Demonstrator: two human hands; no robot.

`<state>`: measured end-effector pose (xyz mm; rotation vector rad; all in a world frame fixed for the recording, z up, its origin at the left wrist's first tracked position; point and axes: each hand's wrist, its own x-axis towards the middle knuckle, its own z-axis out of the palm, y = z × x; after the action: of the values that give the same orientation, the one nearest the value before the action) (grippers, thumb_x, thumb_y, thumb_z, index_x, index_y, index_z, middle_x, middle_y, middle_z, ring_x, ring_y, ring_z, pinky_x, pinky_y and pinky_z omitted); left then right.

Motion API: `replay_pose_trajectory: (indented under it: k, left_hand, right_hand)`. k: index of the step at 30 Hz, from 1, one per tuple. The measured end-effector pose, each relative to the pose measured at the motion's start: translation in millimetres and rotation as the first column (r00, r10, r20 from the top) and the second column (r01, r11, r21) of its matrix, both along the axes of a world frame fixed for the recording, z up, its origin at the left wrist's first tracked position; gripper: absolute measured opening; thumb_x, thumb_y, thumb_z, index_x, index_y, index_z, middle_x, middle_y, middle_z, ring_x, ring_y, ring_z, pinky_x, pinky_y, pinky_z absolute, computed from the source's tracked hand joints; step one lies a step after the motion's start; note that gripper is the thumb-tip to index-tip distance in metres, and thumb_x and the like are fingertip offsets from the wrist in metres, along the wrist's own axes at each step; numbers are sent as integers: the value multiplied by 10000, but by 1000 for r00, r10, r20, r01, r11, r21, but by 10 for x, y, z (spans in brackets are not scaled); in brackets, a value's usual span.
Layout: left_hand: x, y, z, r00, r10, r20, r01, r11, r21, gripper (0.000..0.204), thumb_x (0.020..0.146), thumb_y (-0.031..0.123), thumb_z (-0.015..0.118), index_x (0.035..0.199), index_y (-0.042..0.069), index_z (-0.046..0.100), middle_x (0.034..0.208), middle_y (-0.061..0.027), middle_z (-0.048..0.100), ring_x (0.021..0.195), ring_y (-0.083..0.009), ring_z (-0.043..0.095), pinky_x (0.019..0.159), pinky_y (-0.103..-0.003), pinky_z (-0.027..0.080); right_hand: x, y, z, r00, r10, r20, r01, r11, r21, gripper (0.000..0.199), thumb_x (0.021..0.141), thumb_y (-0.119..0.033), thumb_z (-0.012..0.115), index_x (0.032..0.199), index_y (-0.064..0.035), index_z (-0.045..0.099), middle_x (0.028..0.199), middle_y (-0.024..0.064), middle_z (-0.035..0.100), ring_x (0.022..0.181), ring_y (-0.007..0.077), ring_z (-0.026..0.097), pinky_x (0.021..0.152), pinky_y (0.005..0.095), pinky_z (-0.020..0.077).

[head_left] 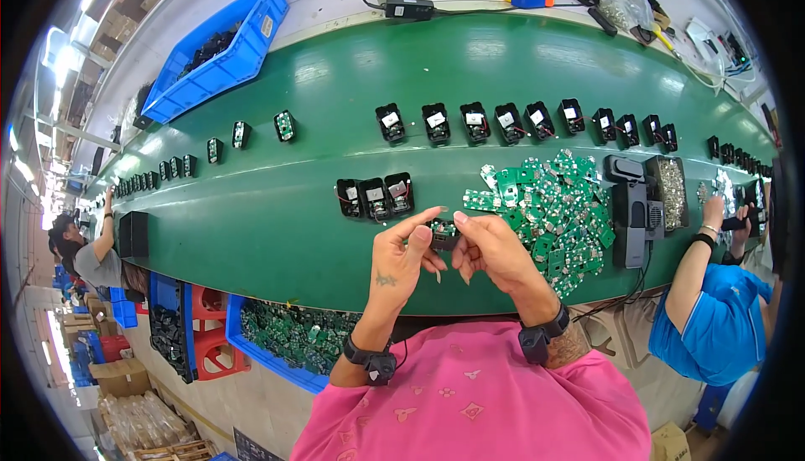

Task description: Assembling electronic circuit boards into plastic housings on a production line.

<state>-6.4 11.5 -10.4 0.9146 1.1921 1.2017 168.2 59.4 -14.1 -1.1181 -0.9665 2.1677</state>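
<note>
Between my two hands, above the near part of the green bench, is a small black plastic housing (444,235) with a green circuit board in its open top. My left hand (404,253) grips it from the left, thumb and index finger at its upper edge. From the right, the fingers of my right hand (493,247) close on its other side, the thumb by the board. Just beyond my left hand stand three black housings (375,199) side by side, with white patches and red wires inside. A large heap of loose green circuit boards (553,218) spreads beside my right hand.
A row of black housings (475,123) runs across the bench (335,75). Right of the boards stand a grey-black device (631,209) and a box of small metal parts (672,193). A blue crate (222,59) sits back left. A co-worker in blue (713,310) works at right.
</note>
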Motion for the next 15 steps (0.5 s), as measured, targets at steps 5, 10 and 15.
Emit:
replay_pose_trajectory:
  k: [5,10,15]
  left_hand:
    - [-29,-10,-8,996,23,-83,-25,999,-23,458,970,322,653,1294,-2,627,906,-66,667,676,-132,676,566,-228,531]
    - [-98,37,173,803,-177,-569,312,938,149,848,714,147,867,1447,4,465,1311,-167,593,1124,-249,630,919,-348,536]
    - [-247,287,182,524,-79,-848,445,874,194,868,663,132,851,1436,49,464,1261,-207,597,1119,-360,623,962,-390,505]
  right_hand:
    - [-35,-5,2,998,31,-56,-34,998,-49,452,1013,-444,539,847,-28,597,686,85,643,504,149,609,466,257,485]
    - [-81,-89,-189,980,-200,8,192,947,258,273,948,-198,671,1126,6,633,746,52,647,608,93,607,540,236,477]
    - [-110,-51,-117,963,-162,215,14,829,559,392,915,-121,686,1258,45,595,836,47,662,685,85,600,622,240,498]
